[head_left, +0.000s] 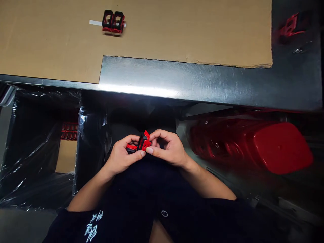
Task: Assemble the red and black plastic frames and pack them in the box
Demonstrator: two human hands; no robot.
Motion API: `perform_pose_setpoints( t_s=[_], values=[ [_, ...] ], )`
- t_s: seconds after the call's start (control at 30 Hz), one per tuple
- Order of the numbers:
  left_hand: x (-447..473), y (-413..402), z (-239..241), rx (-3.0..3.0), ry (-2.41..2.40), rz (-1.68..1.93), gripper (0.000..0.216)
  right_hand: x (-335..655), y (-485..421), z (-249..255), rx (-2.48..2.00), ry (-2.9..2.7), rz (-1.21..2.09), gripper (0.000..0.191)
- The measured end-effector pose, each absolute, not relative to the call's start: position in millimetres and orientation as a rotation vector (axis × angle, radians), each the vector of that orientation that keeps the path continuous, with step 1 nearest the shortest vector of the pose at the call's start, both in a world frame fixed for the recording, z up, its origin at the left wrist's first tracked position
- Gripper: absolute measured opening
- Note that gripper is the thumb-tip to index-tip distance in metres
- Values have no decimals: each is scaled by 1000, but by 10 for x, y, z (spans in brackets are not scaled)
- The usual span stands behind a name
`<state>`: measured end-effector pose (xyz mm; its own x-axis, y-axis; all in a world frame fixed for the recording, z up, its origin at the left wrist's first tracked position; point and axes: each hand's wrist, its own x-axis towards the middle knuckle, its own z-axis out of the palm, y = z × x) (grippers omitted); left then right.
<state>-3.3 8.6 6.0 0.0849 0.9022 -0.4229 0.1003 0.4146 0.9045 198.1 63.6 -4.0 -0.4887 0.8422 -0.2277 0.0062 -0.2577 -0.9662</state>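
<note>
Above my lap, my left hand (124, 153) and my right hand (168, 146) come together on a small red-and-black plastic part (144, 141). Thumbs and fingers of both hands pinch it, the right hand from its right side. A second red-and-black piece (131, 148) sits within my left hand, partly hidden by the fingers; I cannot tell whether the two are joined. Two similar red-and-black frames (112, 22) stand side by side on the cardboard, over a strip of white tape (95, 22).
Cardboard (189, 30) covers much of the metal table (162, 77). At the table's right lies a blurred red part (291, 27). A plastic-lined bin (30, 145) at left holds several red-and-black parts (69, 131) and cardboard. Red stools or tubs (280, 146) lie at right.
</note>
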Motion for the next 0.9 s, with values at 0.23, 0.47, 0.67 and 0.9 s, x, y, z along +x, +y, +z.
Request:
perform_pose_setpoints(
  t_s=[0.23,0.47,0.67,0.9],
  values=[
    [12,63,12,993,1417,800,34,1862,651,-3,-1014,-1188,1938,27],
    [40,18,13,887,1301,811,34,1792,664,37,-995,-1078,2014,23],
    [79,6,-34,964,1398,879,36,1763,652,-11,-1020,-1036,1989,20],
    [128,9,-125,1299,1585,1018,29,1715,641,-20,-1021,-748,2220,28]
  ],
)
